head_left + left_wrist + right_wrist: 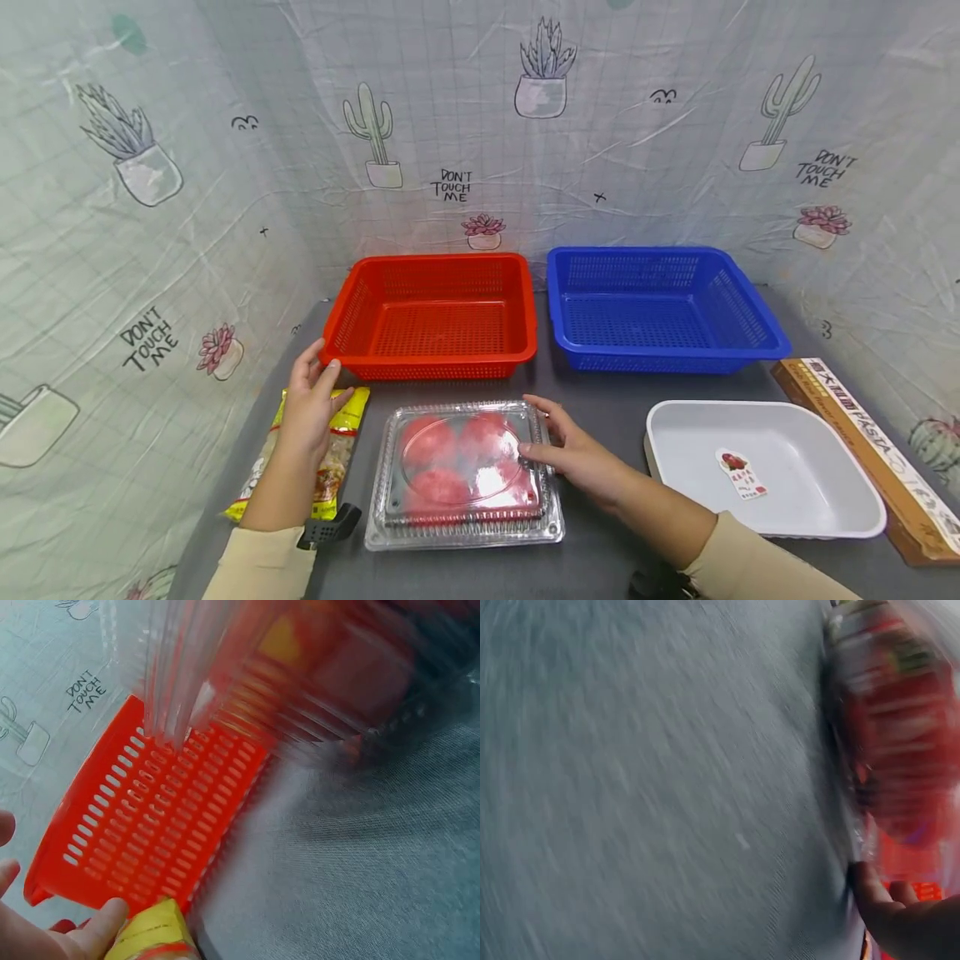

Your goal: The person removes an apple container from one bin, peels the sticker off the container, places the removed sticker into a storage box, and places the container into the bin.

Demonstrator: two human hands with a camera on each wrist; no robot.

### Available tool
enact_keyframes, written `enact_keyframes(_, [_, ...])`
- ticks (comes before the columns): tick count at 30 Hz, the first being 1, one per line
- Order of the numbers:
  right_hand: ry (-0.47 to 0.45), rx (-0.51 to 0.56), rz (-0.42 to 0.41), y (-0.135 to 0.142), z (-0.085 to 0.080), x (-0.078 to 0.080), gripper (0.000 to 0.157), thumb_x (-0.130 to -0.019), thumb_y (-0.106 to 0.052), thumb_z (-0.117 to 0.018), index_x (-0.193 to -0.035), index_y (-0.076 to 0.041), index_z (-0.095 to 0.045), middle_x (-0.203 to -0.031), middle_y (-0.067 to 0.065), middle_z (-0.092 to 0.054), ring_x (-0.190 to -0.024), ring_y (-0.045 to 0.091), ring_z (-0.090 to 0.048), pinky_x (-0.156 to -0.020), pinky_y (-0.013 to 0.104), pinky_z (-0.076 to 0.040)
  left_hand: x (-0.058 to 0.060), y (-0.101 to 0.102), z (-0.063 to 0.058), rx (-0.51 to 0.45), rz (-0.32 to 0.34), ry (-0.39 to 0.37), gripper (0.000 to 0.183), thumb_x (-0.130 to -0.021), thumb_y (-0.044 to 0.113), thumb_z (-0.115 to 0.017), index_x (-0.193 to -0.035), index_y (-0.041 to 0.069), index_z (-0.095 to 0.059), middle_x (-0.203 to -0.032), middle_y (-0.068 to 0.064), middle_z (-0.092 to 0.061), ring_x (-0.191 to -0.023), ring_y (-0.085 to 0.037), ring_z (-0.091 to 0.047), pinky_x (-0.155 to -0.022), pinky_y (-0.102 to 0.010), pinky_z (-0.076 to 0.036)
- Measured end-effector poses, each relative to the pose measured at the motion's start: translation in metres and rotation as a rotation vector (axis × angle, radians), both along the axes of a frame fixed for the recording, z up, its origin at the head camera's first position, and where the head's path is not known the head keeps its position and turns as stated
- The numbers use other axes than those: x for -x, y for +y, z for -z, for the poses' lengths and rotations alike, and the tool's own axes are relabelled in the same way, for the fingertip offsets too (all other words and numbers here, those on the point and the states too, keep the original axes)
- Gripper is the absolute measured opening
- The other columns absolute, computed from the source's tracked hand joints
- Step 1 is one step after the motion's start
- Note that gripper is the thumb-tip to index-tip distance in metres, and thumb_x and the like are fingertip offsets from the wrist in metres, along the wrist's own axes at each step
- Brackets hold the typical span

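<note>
A clear plastic clamshell box (465, 467) of red round fruits lies at the front middle of the grey table. My right hand (573, 450) is at its right side, thumb over the lid and index finger near the far right corner; the other fingers are largely hidden. My left hand (307, 408) hovers over a yellow-ended food bag (337, 462), fingers spread and loosely bent, fingertips by the near left corner of the red basket (427, 367). In the left wrist view, the thumb overlaps the bag's yellow end (154, 930). Blur covers the clamshell in both wrist views.
Beside the red basket stands a blue basket (667, 358) at the back. To the right is a white tray (765, 525) with a small fruit label (741, 473) in it. A long brown pasta box (877, 450) lies along the right edge. Patterned cloth walls (465, 100) enclose the table.
</note>
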State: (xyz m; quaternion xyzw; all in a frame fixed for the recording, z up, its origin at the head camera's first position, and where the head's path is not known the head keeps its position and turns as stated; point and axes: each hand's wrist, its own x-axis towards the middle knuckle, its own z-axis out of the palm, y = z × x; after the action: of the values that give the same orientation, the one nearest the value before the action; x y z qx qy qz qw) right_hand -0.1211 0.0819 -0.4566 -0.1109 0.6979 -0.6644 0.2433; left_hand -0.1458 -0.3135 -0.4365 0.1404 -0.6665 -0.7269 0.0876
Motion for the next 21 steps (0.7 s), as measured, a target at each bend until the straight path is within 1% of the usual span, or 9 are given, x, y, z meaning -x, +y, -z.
enact_keyframes(3, [0.042, 0.004, 0.015, -0.004, 0.005, -0.003, 0.084, -0.099, -0.023, -0.075, -0.167, -0.014, -0.028, -0.163, 0.022, -0.037, -0.147, 0.037, -0.039, -0.117, 0.05, -0.036, 0.004, 0.001, 0.001, -0.007, -0.007, 0.001, 0.062, -0.114, 0.025, -0.052, -0.17, 0.033, -0.027, -0.177, -0.006, -0.01, -0.155, -0.027, -0.032, -0.115, -0.052, -0.045])
enact_keyframes(5, [0.064, 0.012, 0.03, -0.006, 0.008, -0.005, 0.084, -0.098, -0.022, -0.075, -0.167, -0.013, -0.028, -0.163, 0.022, -0.037, -0.15, 0.038, -0.036, -0.12, 0.05, -0.031, 0.008, 0.002, 0.002, -0.014, -0.015, 0.004, 0.062, -0.113, 0.023, -0.051, -0.17, 0.031, -0.027, -0.176, -0.008, -0.012, -0.155, -0.028, -0.033, -0.115, -0.054, -0.046])
enact_keyframes(6, [0.075, 0.019, 0.034, -0.007, 0.01, -0.005, 0.083, -0.098, -0.021, -0.074, -0.167, -0.012, -0.028, -0.163, 0.022, -0.037, -0.15, 0.038, -0.036, -0.12, 0.049, -0.031, 0.01, 0.002, 0.003, -0.017, -0.021, 0.008, 0.062, -0.113, 0.022, -0.051, -0.17, 0.03, -0.027, -0.175, -0.009, -0.014, -0.154, -0.029, -0.034, -0.114, -0.054, -0.047])
enact_keyframes(8, [0.09, 0.036, 0.041, -0.008, 0.014, -0.007, 0.083, -0.098, -0.019, -0.074, -0.167, -0.011, -0.028, -0.164, 0.022, -0.037, -0.149, 0.038, -0.037, -0.118, 0.043, -0.035, 0.013, 0.004, 0.005, -0.02, -0.033, 0.014, 0.062, -0.113, 0.02, -0.051, -0.17, 0.027, -0.027, -0.171, -0.013, -0.019, -0.152, -0.03, -0.036, -0.112, -0.055, -0.048])
enact_keyframes(10, [0.099, 0.05, 0.049, -0.01, 0.017, -0.009, 0.083, -0.097, -0.017, -0.073, -0.167, -0.011, -0.029, -0.163, 0.023, -0.039, -0.148, 0.038, -0.038, -0.114, 0.035, -0.039, 0.016, 0.004, 0.007, -0.028, -0.043, 0.013, 0.062, -0.113, 0.018, -0.051, -0.17, 0.024, -0.027, -0.167, -0.015, -0.023, -0.15, -0.031, -0.038, -0.11, -0.054, -0.05])
enact_keyframes(12, [0.108, 0.071, 0.06, -0.012, 0.02, -0.01, 0.083, -0.096, -0.015, -0.073, -0.166, -0.01, -0.03, -0.164, 0.022, -0.039, -0.15, 0.037, -0.035, -0.11, 0.027, -0.04, 0.017, 0.005, 0.009, -0.032, -0.052, 0.009, 0.062, -0.113, 0.017, -0.051, -0.169, 0.022, -0.026, -0.166, -0.015, -0.023, -0.149, -0.031, -0.04, -0.108, -0.052, -0.052])
enact_keyframes(15, [0.115, 0.103, 0.073, -0.014, 0.021, -0.012, 0.082, -0.095, -0.01, -0.071, -0.166, -0.01, -0.03, -0.164, 0.022, -0.039, -0.149, 0.036, -0.035, -0.107, 0.021, -0.042, 0.019, 0.004, 0.01, -0.046, -0.057, 0.017, 0.061, -0.113, 0.015, -0.051, -0.168, 0.02, -0.027, -0.167, -0.014, -0.024, -0.147, -0.032, -0.042, -0.108, -0.05, -0.052])
enact_keyframes(17, [0.127, 0.122, 0.083, -0.014, 0.019, -0.012, 0.08, -0.096, -0.008, -0.07, -0.166, -0.01, -0.031, -0.166, 0.022, -0.037, -0.149, 0.035, -0.035, -0.108, 0.02, -0.041, 0.02, 0.005, 0.01, -0.054, -0.063, 0.028, 0.06, -0.113, 0.013, -0.052, -0.167, 0.017, -0.029, -0.167, -0.012, -0.025, -0.145, -0.033, -0.044, -0.109, -0.048, -0.052])
enact_keyframes(21, [0.137, 0.131, 0.083, -0.014, 0.014, -0.012, 0.077, -0.099, -0.005, -0.068, -0.165, -0.012, -0.03, -0.166, 0.022, -0.037, -0.143, 0.036, -0.044, -0.105, 0.024, -0.047, 0.024, 0.008, 0.008, -0.061, -0.088, 0.052, 0.057, -0.111, 0.01, -0.054, -0.165, 0.013, -0.034, -0.165, -0.012, -0.03, -0.139, -0.034, -0.049, -0.106, -0.042, -0.054])
